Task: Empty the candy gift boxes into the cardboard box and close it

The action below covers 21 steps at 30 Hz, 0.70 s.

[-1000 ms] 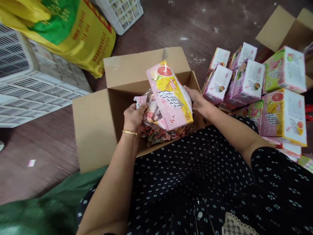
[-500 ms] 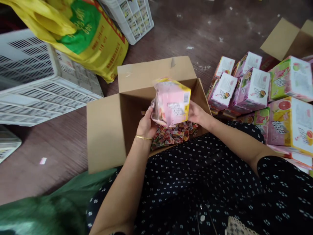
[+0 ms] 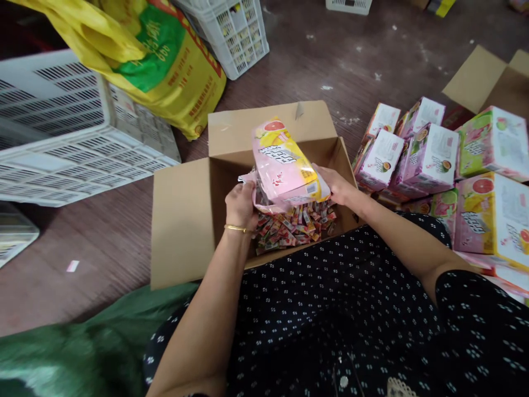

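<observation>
Pack (image 3: 283, 162) tipped since half a second ago: broad face up, not end face. Left hand (image 3: 241, 205) pinches its left edge; pack lies between hands above carton (image 3: 219, 187), long axis slanting down rightward; right hand (image 3: 335, 186) clasps its right side, fingertips hidden. Neither hand nearer.

We get a rather dim view, with soft light that seems to fall from above: the upward faces of the fruit-printed boxes (image 3: 443, 151) are bright, while the brown floor (image 3: 297, 71) stays murky. Glare whitens a patch of the green sack (image 3: 53, 355), and thin highlights run over the glossy pink-and-yellow package (image 3: 281, 160). Shadow deepens inside the carton (image 3: 181, 220), and folds sink into the dark garment (image 3: 330, 292). Small lettering on the yellow bag (image 3: 196, 82) looks soft to us (we cannot read it), and wide-angle stretch pulls the slatted crate (image 3: 74, 173) near the left edge.
</observation>
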Tool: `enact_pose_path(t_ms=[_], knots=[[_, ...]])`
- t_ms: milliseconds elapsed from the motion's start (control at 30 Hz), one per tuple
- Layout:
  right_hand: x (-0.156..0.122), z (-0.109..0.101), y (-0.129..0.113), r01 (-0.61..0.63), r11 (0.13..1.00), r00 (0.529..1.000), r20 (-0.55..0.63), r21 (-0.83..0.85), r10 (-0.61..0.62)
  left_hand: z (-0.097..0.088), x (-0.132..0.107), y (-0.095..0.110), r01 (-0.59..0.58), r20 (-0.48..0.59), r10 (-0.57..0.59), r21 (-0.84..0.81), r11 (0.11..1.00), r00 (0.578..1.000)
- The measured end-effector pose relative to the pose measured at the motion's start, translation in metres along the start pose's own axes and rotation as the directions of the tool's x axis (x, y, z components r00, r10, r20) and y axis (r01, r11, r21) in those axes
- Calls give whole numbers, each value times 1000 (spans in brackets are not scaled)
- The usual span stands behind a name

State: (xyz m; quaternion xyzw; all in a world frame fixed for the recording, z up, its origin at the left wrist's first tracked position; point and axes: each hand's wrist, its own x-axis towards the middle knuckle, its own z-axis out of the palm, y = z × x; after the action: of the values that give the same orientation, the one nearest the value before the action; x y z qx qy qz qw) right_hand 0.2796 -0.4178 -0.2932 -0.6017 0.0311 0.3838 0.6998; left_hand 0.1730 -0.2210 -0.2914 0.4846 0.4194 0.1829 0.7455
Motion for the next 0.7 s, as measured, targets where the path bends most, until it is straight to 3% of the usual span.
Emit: enact_pose_path(t_ms=[300,467,600,700], knots=[[-4,-9,-18,60,988,996,-55,-145,-69,-11,0,14,-139,0,141,154,978,990],[-7,-5,-29,27,985,995,-92,-171,-43,-9,6,16,-143,-24,151,193,971,988],[-4,-11,-31,80,977,988,-114,-200,-104,-11,10,18,-159,-14,166,214,964,986],[-1,-15,-18,93,974,985,-122,-207,-120,-19,6,15,-321,56,320,311,894,946]])
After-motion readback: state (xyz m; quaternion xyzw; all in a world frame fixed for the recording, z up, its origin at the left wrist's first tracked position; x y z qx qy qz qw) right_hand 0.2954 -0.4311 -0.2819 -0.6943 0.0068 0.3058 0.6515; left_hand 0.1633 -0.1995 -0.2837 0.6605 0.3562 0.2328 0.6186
